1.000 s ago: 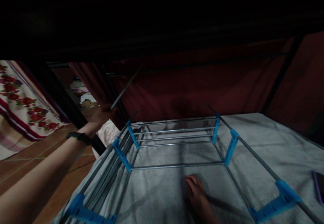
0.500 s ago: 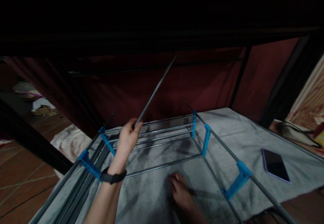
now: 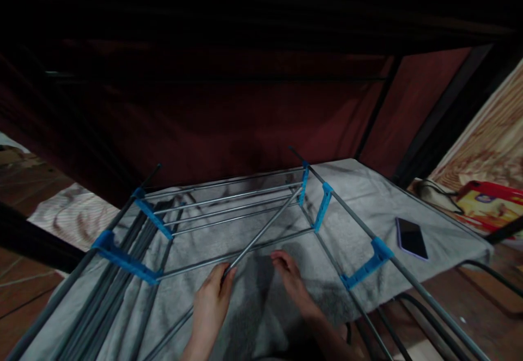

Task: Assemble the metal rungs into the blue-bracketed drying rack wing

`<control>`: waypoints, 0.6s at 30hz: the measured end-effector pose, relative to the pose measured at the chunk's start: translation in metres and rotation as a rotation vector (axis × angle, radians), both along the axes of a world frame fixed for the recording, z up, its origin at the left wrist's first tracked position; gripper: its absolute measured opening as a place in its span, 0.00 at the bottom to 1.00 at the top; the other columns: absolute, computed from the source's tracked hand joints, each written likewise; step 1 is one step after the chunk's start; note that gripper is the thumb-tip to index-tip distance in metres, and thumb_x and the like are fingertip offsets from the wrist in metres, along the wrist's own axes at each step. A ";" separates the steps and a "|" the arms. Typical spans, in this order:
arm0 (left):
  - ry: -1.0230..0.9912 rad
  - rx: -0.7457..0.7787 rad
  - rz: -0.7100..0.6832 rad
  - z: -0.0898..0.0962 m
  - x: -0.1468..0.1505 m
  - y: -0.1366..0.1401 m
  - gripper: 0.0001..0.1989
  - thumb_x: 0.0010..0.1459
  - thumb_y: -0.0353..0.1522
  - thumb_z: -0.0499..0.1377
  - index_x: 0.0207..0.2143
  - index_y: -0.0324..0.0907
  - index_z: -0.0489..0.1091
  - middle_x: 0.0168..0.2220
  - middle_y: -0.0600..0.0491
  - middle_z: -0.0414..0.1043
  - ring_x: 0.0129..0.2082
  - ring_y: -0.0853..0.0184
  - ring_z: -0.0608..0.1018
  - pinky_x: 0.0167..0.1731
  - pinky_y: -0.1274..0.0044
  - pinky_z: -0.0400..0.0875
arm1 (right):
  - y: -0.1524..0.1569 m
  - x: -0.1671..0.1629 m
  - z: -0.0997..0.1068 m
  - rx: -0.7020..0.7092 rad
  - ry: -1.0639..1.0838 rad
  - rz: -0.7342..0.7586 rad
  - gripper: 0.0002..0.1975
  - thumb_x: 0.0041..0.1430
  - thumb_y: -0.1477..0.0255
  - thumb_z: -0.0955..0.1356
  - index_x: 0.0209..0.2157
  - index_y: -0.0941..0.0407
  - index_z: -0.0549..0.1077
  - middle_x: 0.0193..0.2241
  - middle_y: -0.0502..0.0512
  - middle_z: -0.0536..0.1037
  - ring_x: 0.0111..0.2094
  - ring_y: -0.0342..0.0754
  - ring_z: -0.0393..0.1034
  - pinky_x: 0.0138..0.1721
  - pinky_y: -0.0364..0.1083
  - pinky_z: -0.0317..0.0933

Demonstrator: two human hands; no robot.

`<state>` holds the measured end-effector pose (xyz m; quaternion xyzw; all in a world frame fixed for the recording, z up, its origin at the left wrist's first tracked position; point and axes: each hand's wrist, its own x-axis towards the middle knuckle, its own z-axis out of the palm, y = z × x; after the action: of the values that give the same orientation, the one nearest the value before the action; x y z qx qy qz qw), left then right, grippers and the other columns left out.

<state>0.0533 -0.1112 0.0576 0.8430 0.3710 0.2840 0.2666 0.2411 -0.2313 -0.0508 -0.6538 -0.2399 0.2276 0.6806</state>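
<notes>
Evidently, the frame had been only partly filled with crossbars. Between the far blue brackets, several thin bars were seen set across, one above another, and these could be judged done. Between the next pair of brackets, a single lower bar was seen spanning from side to side, with no others in the slots above it, so that level looked scarcely begun. From the nearest right bracket, no crossbar could be seen running; its opposite number was not shown.

A loose rod was gripped in the left hand, thumb and fingers closed on it. It was held slantwise above the frame, its far end pointed toward the far right bracket; whether that end was touching anything could not be told. The right hand was held low over the grey cloth, fingers loosely curled; whether anything was pinched in it could not be made out.

More rods were laid in a bundle along the left side, apparently unused. A phone was left on the cloth, outside the right rail.
</notes>
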 end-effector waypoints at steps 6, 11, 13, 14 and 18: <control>0.198 0.038 -0.120 -0.026 0.001 -0.023 0.20 0.70 0.45 0.47 0.44 0.48 0.76 0.38 0.50 0.83 0.38 0.57 0.85 0.38 0.70 0.78 | -0.019 0.017 0.029 0.212 0.400 -0.056 0.17 0.53 0.58 0.74 0.42 0.52 0.75 0.39 0.57 0.81 0.40 0.55 0.77 0.48 0.57 0.72; 0.337 0.097 -0.205 -0.038 0.006 -0.030 0.18 0.71 0.38 0.47 0.46 0.46 0.77 0.43 0.47 0.82 0.41 0.56 0.84 0.43 0.67 0.77 | -0.038 0.038 0.036 0.279 0.504 -0.045 0.14 0.54 0.62 0.73 0.41 0.52 0.75 0.39 0.54 0.82 0.43 0.52 0.78 0.52 0.56 0.72; 0.398 0.084 -0.227 -0.037 0.006 -0.032 0.17 0.71 0.36 0.49 0.47 0.45 0.77 0.44 0.46 0.81 0.43 0.55 0.83 0.46 0.65 0.76 | -0.046 0.045 0.028 0.259 0.517 -0.046 0.15 0.54 0.61 0.73 0.42 0.52 0.76 0.40 0.55 0.82 0.45 0.53 0.78 0.52 0.56 0.72; 0.424 0.071 -0.242 -0.036 0.006 -0.033 0.16 0.70 0.35 0.50 0.48 0.45 0.77 0.45 0.45 0.81 0.45 0.55 0.82 0.47 0.65 0.75 | -0.051 0.048 0.021 0.239 0.512 -0.052 0.15 0.54 0.61 0.73 0.41 0.51 0.76 0.40 0.55 0.82 0.45 0.53 0.78 0.52 0.56 0.72; 0.518 0.032 -0.301 -0.035 0.004 -0.033 0.12 0.69 0.32 0.53 0.48 0.45 0.76 0.49 0.46 0.79 0.49 0.58 0.80 0.53 0.67 0.72 | -0.071 0.052 -0.014 0.077 0.268 -0.008 0.15 0.58 0.57 0.70 0.40 0.52 0.78 0.40 0.61 0.82 0.45 0.57 0.79 0.51 0.61 0.73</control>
<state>0.0568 -0.1443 0.0228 0.9370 0.2932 0.0226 0.1887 0.2931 -0.3018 -0.0652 -0.5920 -0.1528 0.3008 0.7319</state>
